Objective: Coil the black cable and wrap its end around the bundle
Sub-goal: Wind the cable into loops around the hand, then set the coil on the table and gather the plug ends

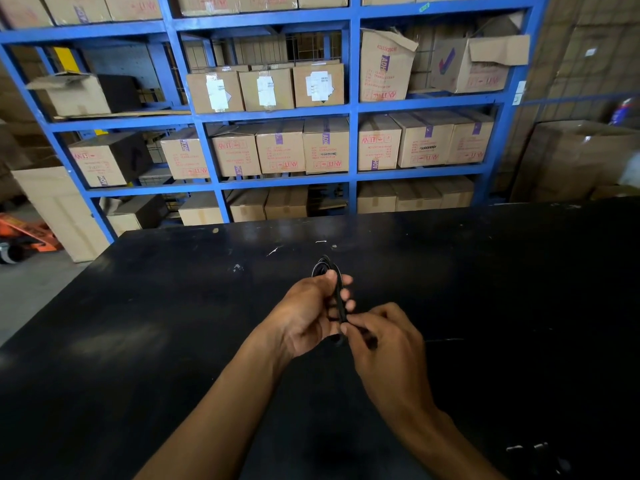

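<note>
A tall blue steel rack (353, 109) fills the far wall, and its bays are stacked with brown cardboard boxes (280, 147), some with white labels and some with their flaps torn open. In front of it runs a wide black counter (173, 323), scuffed with pale marks near its far edge. An orange pallet truck (31, 233) sits on the floor off to the left.

Both of the person's hands are raised above the middle of the counter. The left hand (308, 313) has its fingers curled round the black cable (323, 266), which is gathered into a narrow bundle of loops that stands up beyond the fingertips. The right hand (384, 344), just beside it, pinches a strand of the cable at the lower part of the bundle between thumb and forefinger.
</note>
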